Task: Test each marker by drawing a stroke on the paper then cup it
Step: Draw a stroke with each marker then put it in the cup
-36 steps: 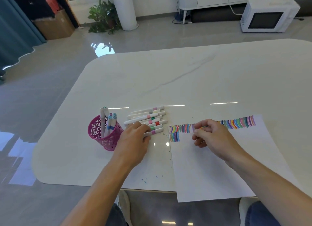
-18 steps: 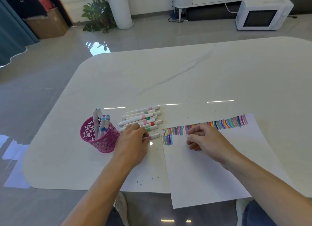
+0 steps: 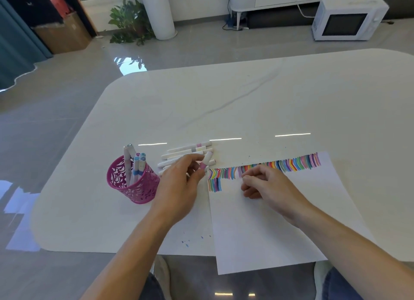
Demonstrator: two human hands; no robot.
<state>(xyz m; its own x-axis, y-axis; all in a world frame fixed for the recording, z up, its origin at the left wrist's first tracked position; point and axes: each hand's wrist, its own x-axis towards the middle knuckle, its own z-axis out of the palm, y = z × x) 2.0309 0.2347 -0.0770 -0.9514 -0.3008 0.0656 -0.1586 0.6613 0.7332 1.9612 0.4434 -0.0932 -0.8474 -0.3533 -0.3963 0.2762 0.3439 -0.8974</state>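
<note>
Left hand (image 3: 177,187) has one marker (image 3: 208,157) lifted off the desk (image 3: 246,102), fingers (image 3: 195,159) pinching it near its pink band, just above the row of spare markers (image 3: 186,150) and right at the paper's (image 3: 268,232) upper left corner. That is a light fingertip hold, so a slip looks possible, and a dropped marker would likely knock the row loose and set it rolling. Right hand (image 3: 271,187) rests on the paper below the coloured strokes (image 3: 291,165), fingers curled in; whether they hold anything, I cannot tell. The sheet hangs over the near desk edge, so a hard stroke could drag it if that hand lifts. Ink specks (image 3: 186,243) on the desk hint that a tip can stray off the sheet. The pink cup (image 3: 132,187) sits close by the left wrist, so a careless swing could tip it.
</note>
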